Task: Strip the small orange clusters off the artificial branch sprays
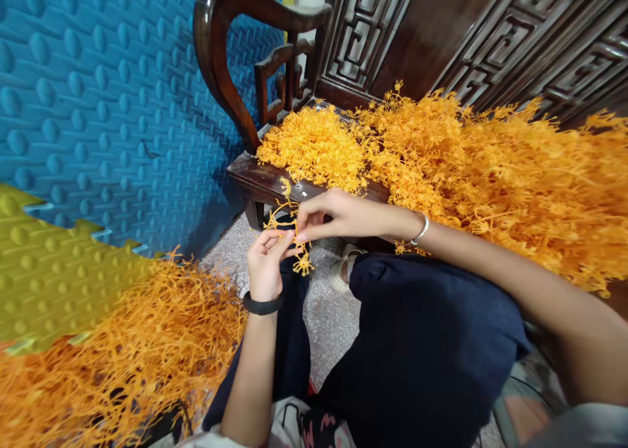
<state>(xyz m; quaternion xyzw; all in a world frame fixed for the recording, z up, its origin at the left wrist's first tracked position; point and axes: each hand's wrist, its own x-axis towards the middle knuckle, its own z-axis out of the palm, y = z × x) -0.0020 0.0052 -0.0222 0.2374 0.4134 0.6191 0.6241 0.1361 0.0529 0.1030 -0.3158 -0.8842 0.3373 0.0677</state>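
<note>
My left hand (pixel 265 259), with a black band at the wrist, pinches a thin yellow-orange plastic sprig (pixel 303 263) between thumb and fingers. From the right, my right hand (pixel 338 214) meets it, thumb and forefinger closed at the same spot by the left fingertips. Small branched ends of the sprig stick out above and below the fingers. What exactly lies between the right fingertips is too small and covered to make out. Beyond the hands, a pile of small yellow-orange flower-like pieces (pixel 318 144) rests on a dark wooden bench (pixel 267 176).
A large heap of branched orange sprigs (pixel 495 180) spreads along the bench to the right. Bare orange stems (pixel 161 330) are heaped at lower left. Blue foam matting (pixel 112 101) stands at left, beside the bench's curved armrest (pixel 210 49). My knees (pixel 422 330) are below the hands.
</note>
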